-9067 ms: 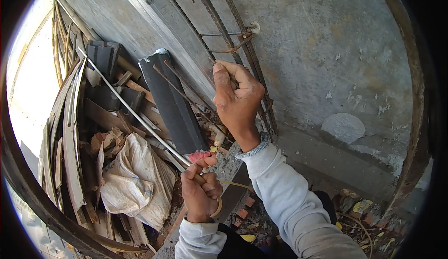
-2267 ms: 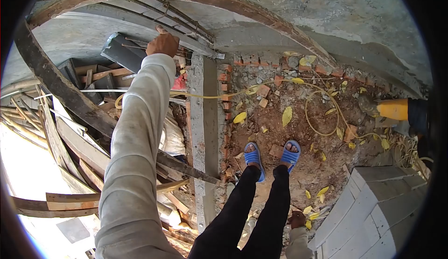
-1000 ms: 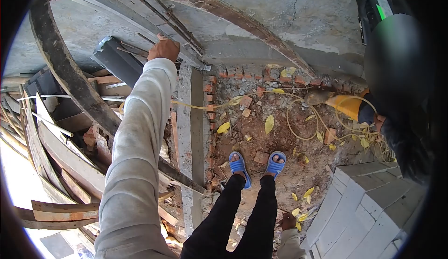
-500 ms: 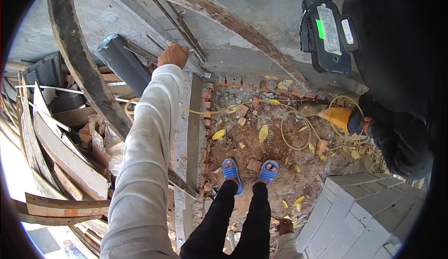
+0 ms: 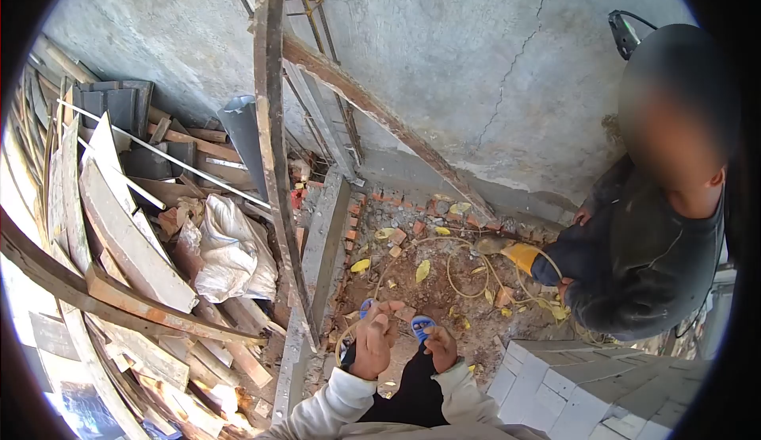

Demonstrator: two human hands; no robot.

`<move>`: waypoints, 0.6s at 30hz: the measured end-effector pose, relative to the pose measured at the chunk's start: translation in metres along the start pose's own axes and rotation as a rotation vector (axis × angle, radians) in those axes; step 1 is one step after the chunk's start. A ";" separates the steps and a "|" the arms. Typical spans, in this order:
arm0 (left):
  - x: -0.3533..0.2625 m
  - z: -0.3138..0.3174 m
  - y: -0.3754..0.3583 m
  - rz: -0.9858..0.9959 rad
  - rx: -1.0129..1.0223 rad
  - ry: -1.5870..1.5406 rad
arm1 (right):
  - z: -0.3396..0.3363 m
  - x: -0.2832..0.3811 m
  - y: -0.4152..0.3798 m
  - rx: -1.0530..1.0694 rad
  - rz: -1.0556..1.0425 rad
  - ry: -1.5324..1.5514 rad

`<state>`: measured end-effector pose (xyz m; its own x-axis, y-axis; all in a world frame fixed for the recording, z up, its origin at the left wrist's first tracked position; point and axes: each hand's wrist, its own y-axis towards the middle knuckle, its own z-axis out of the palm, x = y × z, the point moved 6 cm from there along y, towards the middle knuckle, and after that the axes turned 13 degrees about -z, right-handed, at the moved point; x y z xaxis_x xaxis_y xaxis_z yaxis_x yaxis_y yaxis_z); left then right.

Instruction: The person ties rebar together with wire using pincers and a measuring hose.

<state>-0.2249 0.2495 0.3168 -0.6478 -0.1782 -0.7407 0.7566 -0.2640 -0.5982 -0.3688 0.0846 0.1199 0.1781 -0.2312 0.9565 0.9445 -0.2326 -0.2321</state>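
Note:
My left hand [image 5: 374, 343] is in front of my body, fingers curled. A thin yellow hose [image 5: 342, 343] bends around beside it and seems to run into its grip. Close by on the right, my right hand [image 5: 441, 350] has its fingers bent in a pinch; whatever they hold is hidden. Below both hands are my blue sandals [image 5: 422, 327], on soil with brick bits and yellow leaves. The hose continues across the ground in loops toward a co-worker [image 5: 650, 234] at the right, whose hand [image 5: 564, 288] is near it.
A long upright board [image 5: 273, 123] and a slanting timber [image 5: 388, 119] stand ahead of me. Scrap planks [image 5: 131, 238] and a white sack [image 5: 230, 250] are piled at left, beyond a concrete beam [image 5: 321, 234]. Grey blocks [image 5: 547, 388] are stacked at right; a cracked wall [image 5: 444, 67] is behind.
My left hand has let go of the post by the wall and come back to my front. My right hand has risen beside it. The co-worker's head and torso now show more fully.

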 end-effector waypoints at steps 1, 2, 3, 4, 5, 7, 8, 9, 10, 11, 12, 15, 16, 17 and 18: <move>-0.005 0.007 -0.024 -0.011 0.026 -0.055 | 0.029 0.040 0.011 0.097 -0.027 -0.007; -0.013 0.010 -0.046 0.049 0.006 -0.071 | 0.052 0.066 0.013 0.254 -0.080 -0.031; -0.023 0.012 -0.071 0.072 0.033 -0.138 | 0.073 0.090 0.011 0.416 -0.132 -0.055; -0.035 0.014 -0.095 0.118 0.040 -0.213 | 0.094 0.118 0.005 0.553 -0.099 0.008; -0.045 0.016 -0.123 0.157 0.044 -0.285 | 0.113 0.142 -0.011 0.687 -0.055 0.075; -0.070 0.016 -0.178 0.351 0.062 -0.393 | 0.134 0.164 -0.048 0.997 0.062 0.088; -0.084 0.014 -0.208 0.494 0.030 -0.410 | 0.138 0.174 -0.067 1.103 0.024 0.064; -0.095 0.011 -0.243 0.620 -0.008 -0.426 | 0.142 0.183 -0.087 1.207 -0.019 0.044; -0.105 0.007 -0.280 0.728 -0.054 -0.431 | 0.141 0.181 -0.111 1.293 -0.045 0.008; -0.113 0.002 -0.319 0.839 -0.106 -0.438 | 0.138 0.172 -0.131 1.385 -0.071 -0.031; -0.118 -0.004 -0.362 0.922 -0.146 -0.374 | 0.133 0.160 -0.151 1.466 -0.088 -0.083; -0.104 -0.023 -0.507 1.156 -0.454 -0.205 | 0.122 0.171 -0.180 1.495 -0.194 -0.053; -0.085 -0.030 -0.564 1.219 -0.585 -0.263 | 0.121 0.175 -0.181 1.508 -0.192 -0.151; -0.072 -0.029 -0.611 1.279 -0.717 -0.320 | 0.121 0.180 -0.183 1.522 -0.190 -0.249; -0.081 -0.013 -0.636 1.350 -0.747 -0.390 | 0.122 0.175 -0.187 1.458 -0.237 -0.228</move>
<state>-0.6526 0.4443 0.7529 0.6124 -0.1387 -0.7783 0.5651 0.7652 0.3083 -0.4811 0.2026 0.3522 -0.1064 -0.1434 0.9839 0.3703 0.9126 0.1731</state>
